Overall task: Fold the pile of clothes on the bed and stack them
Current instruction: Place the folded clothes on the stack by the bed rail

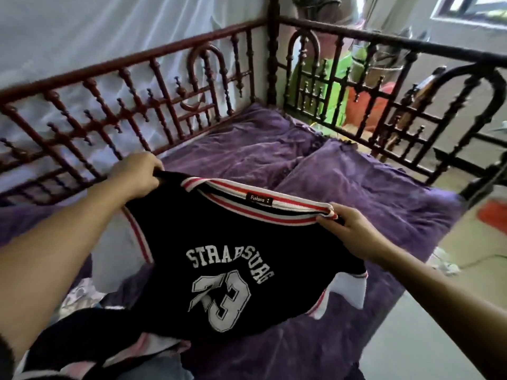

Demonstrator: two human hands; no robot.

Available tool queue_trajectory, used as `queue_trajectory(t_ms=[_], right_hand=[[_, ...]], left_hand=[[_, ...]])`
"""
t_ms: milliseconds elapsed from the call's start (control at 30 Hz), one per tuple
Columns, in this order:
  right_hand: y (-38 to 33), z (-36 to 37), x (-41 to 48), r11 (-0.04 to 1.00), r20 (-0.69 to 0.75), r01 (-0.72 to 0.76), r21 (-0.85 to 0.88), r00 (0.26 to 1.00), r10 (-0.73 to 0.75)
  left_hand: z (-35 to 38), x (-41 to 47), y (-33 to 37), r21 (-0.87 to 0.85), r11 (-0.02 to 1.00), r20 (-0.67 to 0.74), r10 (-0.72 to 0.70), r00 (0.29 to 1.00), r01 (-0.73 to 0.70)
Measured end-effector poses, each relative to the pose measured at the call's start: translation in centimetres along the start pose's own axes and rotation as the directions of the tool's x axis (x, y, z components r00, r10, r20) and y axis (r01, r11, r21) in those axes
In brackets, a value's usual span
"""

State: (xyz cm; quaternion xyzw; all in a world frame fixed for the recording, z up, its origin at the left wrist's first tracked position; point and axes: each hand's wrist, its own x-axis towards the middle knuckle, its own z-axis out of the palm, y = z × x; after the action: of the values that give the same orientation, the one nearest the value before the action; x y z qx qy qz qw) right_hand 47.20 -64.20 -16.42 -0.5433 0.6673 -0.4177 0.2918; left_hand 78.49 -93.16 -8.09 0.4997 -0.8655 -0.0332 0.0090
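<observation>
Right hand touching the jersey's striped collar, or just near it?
Touching. The head view shows the right hand pinching the end of the striped collar of the black jersey.

Black jersey (236,270) with white lettering and red-white striped collar (263,207); purple bedspread (356,193); reddish-brown rail (131,105).

Daylight came from the window (472,9) at the top right and glowed through the white sheet (82,37) on the left, slightly blown out. The rails (384,37) bowed with wide-angle distortion. The shirt (288,242) print was sharp; the lower corners were soft.
</observation>
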Motion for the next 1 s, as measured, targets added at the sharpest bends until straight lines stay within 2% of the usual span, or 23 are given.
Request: queue_trajectory(t_ms=[167, 333, 467, 567, 667, 733, 833, 933, 1000], right_hand=[[13.9, -6.7, 2.1, 0.982, -0.060, -0.172, -0.075, 0.984, 0.168], [28.2, -12.9, 5.4, 0.898, -0.126, -0.416, -0.146, 0.908, 0.400], [37.6, -17.8, 8.7, 0.771, -0.258, -0.591, -0.236, 0.803, 0.537], [43.5, -20.9, 11.6, 0.652, -0.332, -0.683, -0.328, 0.730, 0.598], [48.1, -23.2, 13.8, 0.505, -0.378, -0.761, -0.407, 0.643, 0.666], [49.8, -23.9, 15.0, 0.434, -0.376, -0.773, -0.462, 0.614, 0.694], [50.2, -23.6, 16.7, 0.407, -0.351, -0.744, -0.530, 0.629, 0.693], [48.6, -21.2, 18.6, 0.462, -0.293, -0.619, -0.635, 0.746, 0.597], [46.9, -18.1, 20.5, 0.536, -0.150, -0.468, -0.702, 0.834, 0.531]], left_hand=[[8.9, 9.1, 10.0, 0.046, 0.997, -0.044, -0.057, 0.997, 0.059], [17.8, 19.2, 22.1, -0.081, 0.987, -0.024, -0.141, 0.990, 0.139], [24.0, 26.2, 32.0, -0.229, 0.963, -0.017, -0.149, 0.989, 0.141], [28.0, 30.5, 38.3, -0.360, 0.929, -0.042, -0.108, 0.993, 0.086], [30.9, 33.3, 41.9, -0.464, 0.884, -0.054, -0.097, 0.994, 0.061], [32.0, 33.9, 42.3, -0.495, 0.868, -0.088, -0.085, 0.992, 0.031], [32.7, 32.4, 39.8, -0.471, 0.882, -0.065, -0.075, 0.995, 0.036], [33.4, 28.4, 34.7, -0.427, 0.889, 0.037, -0.162, 0.986, 0.162], [34.2, 24.5, 30.8, -0.369, 0.876, 0.128, -0.284, 0.950, 0.311]])
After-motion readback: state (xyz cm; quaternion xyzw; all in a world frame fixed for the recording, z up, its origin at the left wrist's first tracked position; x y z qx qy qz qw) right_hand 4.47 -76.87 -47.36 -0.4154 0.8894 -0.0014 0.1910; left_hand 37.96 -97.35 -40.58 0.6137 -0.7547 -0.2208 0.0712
